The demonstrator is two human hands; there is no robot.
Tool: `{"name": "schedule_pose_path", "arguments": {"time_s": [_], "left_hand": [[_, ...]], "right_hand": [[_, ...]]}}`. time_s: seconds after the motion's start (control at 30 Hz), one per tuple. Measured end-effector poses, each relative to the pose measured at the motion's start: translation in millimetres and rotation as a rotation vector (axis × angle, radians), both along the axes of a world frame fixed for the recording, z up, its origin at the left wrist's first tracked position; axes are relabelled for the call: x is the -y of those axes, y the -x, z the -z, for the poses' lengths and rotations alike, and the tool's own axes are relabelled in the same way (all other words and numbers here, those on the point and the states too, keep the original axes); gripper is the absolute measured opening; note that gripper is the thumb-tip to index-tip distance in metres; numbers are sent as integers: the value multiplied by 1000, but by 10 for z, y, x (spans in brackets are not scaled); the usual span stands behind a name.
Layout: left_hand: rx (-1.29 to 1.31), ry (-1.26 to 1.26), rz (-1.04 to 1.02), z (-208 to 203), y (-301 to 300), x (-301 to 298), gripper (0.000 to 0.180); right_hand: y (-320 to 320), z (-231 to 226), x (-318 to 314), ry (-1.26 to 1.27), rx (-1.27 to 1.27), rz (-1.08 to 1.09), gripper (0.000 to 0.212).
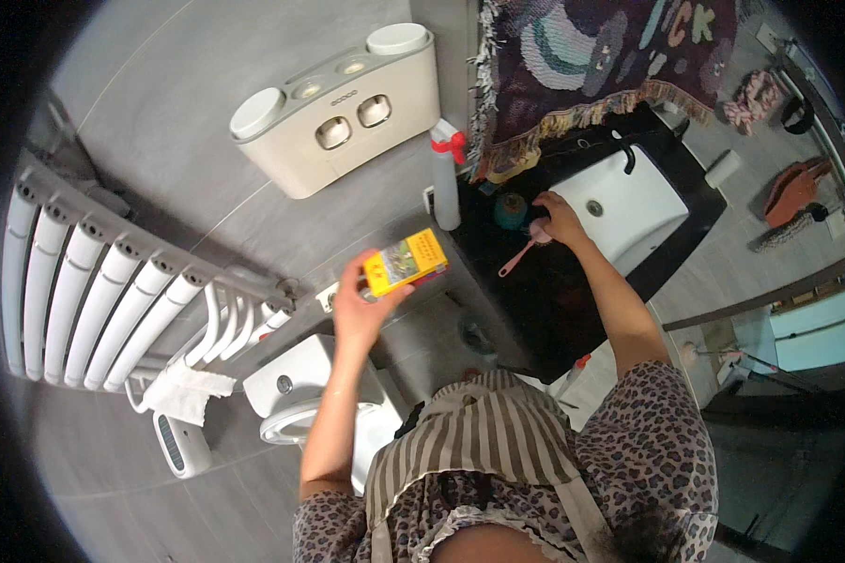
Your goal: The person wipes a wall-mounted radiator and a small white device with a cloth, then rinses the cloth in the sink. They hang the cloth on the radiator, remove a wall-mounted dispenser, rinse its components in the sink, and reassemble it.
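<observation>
The left hand is grasping a yellow cardboard box by one end, holding it in the air well to the left of the white washbasin; this end grip is leaving most of the printed face showing. The right hand is resting just left of the washbasin, over the head of a pink hairbrush. The fingers are covering this part, so I cannot tell whether they are gripping it. The brush handle is pointing away from the washbasin. Farther left of the washbasin, a teal container and a grey spray bottle are standing, perhaps for avoiding splashes.
</observation>
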State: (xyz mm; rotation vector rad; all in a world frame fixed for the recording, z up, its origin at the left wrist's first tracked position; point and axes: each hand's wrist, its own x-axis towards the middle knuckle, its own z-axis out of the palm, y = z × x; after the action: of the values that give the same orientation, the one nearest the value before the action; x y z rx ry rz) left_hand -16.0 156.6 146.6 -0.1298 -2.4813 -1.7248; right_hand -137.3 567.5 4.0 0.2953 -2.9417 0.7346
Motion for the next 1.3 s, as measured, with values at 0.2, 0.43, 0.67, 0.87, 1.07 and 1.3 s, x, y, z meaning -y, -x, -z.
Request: {"name": "schedule_pose_path", "arguments": {"time_s": [0.2, 0.43, 0.67, 0.87, 1.07, 1.3], "left_hand": [[-133, 106, -93, 1308, 300, -892, 60], [-149, 209, -1, 1745, 414, -1444, 62], [-49, 374, 24, 1777, 414, -1655, 85], [-163, 397, 68, 1550, 359, -1445, 101], [-774, 426, -271, 484, 479, -276, 71], [-607, -81, -401, -906, 971, 532, 86]], "right_hand": [[-584, -271, 295, -244, -273, -318, 35], [-712, 66, -59, -422, -229, -208, 21], [-727, -13, -264, -511, -212, -227, 29], [-781, -240, -204, -507, -173, -301, 46], [-921, -1125, 442, -387, -165, -491, 38], [-660, -2220, 1981, 745, -233, -254, 36]]}}
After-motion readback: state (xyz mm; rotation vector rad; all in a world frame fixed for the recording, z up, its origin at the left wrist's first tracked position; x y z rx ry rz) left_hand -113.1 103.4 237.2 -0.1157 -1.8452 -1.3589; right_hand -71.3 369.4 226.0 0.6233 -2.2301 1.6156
